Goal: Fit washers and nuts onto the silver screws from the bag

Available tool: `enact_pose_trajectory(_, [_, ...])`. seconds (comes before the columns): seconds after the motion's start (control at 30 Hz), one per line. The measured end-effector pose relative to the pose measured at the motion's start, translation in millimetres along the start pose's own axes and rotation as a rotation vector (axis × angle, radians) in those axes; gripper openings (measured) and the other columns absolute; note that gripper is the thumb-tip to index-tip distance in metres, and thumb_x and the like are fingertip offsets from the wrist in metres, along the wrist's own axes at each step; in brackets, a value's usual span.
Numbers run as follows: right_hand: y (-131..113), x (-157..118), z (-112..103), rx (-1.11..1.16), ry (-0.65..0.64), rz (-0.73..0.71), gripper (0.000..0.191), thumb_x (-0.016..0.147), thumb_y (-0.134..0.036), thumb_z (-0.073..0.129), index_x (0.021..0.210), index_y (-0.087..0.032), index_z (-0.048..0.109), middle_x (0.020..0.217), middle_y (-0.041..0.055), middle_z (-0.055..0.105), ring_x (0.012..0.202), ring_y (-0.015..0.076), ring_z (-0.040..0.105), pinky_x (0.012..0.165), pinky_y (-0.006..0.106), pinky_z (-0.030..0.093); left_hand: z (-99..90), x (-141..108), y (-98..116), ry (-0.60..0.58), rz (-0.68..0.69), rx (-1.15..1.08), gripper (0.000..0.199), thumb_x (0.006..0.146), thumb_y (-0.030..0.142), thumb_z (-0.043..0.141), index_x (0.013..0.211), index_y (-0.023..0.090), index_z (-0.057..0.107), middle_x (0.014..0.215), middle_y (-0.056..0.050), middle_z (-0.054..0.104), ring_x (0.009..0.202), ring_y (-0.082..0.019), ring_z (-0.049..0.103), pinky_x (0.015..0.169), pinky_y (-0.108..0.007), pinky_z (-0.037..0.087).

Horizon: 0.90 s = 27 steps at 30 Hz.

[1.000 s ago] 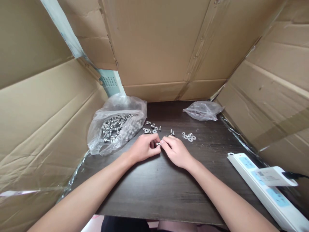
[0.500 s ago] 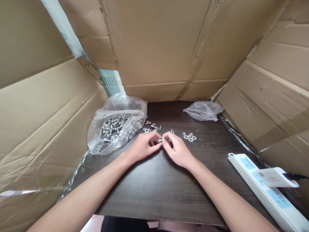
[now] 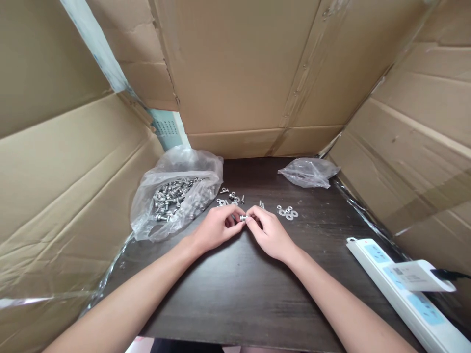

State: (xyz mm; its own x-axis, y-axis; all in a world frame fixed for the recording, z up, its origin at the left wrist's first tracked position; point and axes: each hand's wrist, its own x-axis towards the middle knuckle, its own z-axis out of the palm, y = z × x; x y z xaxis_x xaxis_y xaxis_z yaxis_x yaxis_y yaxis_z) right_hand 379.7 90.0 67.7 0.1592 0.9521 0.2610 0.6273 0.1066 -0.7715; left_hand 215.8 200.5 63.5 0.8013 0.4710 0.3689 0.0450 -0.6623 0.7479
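Over the middle of the dark table, a small silver bolt lies sideways between my hands, with what looks like a nut or washer on it. My left hand pinches its left end between thumb and fingers. From the other side, my right hand closes thumb and fingertips on the right end, hiding part of it. Just beyond my left fingers are loose bolts, nuts and washers. A pair of small bolts lies behind my right hand, and a cluster of washers and nuts rests to its right.
An open clear plastic bag full of bolts stands at the back left. Another plastic bag lies at the back right. A white power strip with a plugged-in adapter runs along the right. Cardboard walls enclose the table.
My right fingers have come further over the bolt's right end, covering more of it. The view has shifted slightly, and both hands stay together around the bolt.
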Motion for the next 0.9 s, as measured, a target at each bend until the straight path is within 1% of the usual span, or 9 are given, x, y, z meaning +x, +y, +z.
enact_pose_trajectory(0.17, [0.0,-0.6,-0.1,-0.007,0.003,-0.015,0.005,0.094,-0.023,0.05,0.091,-0.02,0.053,0.081,0.0014,0.057,0.071,0.0154,0.051,0.067,0.028,0.04,0.3,0.6,-0.3,0.007,-0.016,-0.004,0.014,0.09,0.02,0.069,0.103,0.016,0.072,0.081,0.001,0.071,0.066,-0.008,0.062,0.062,-0.017,0.051])
enact_pose_trajectory(0.3, [-0.8,-1.0,-0.6,-0.01,0.001,-0.021,0.004,0.094,-0.022,0.049,0.094,-0.02,0.053,0.083,0.0014,0.056,0.071,0.0153,0.051,0.067,0.029,0.04,0.2,0.8,0.0,0.007,-0.043,-0.013,0.013,0.09,0.021,0.07,0.101,0.016,0.072,0.079,0.001,0.071,0.064,-0.008,0.062,0.061,-0.018,0.051])
enact_pose_trajectory(0.47, [-3.0,-1.4,-1.4,0.001,-0.004,-0.011,0.004,0.094,-0.021,0.051,0.094,-0.02,0.054,0.083,0.0015,0.057,0.071,0.0155,0.05,0.067,0.029,0.041,0.0,0.3,0.6,-0.004,-0.05,-0.019,0.013,0.092,0.024,0.069,0.1,0.016,0.072,0.08,0.0,0.072,0.066,-0.01,0.063,0.063,-0.019,0.052])
enact_pose_trajectory(0.6, [-4.5,-1.9,-1.9,0.017,0.009,0.003,0.006,0.096,-0.025,0.052,0.095,-0.02,0.056,0.085,0.0022,0.058,0.072,0.0157,0.051,0.068,0.03,0.042,0.3,0.6,0.4,-0.009,-0.056,-0.025,0.013,0.091,0.024,0.068,0.101,0.016,0.072,0.081,-0.001,0.073,0.067,-0.01,0.064,0.063,-0.019,0.052])
enact_pose_trajectory(0.7, [-4.1,-2.3,-1.8,0.007,0.035,-0.017,0.009,0.097,-0.026,0.053,0.095,-0.02,0.059,0.088,0.0032,0.058,0.072,0.0155,0.051,0.07,0.031,0.044,0.1,1.2,1.2,-0.009,-0.067,-0.032,0.014,0.092,0.026,0.067,0.101,0.016,0.072,0.082,-0.001,0.073,0.067,-0.01,0.064,0.063,-0.02,0.052])
enact_pose_trajectory(0.83, [-2.2,-3.0,-1.4,0.018,0.087,-0.057,0.011,0.093,-0.019,0.054,0.097,-0.02,0.065,0.099,0.0055,0.057,0.073,0.0143,0.051,0.068,0.03,0.044,-0.7,1.7,2.0,-0.009,-0.076,-0.031,0.017,0.093,0.03,0.068,0.099,0.015,0.071,0.08,-0.002,0.072,0.068,-0.011,0.065,0.063,-0.02,0.053])
enact_pose_trajectory(0.9, [-1.5,-3.0,-1.0,0.035,0.115,-0.073,0.016,0.089,-0.014,0.054,0.099,-0.02,0.066,0.103,0.006,0.057,0.071,0.0134,0.051,0.067,0.03,0.044,-0.9,1.6,1.7,-0.008,-0.083,-0.03,0.018,0.093,0.031,0.068,0.1,0.015,0.07,0.079,-0.001,0.072,0.067,-0.011,0.066,0.063,-0.02,0.053])
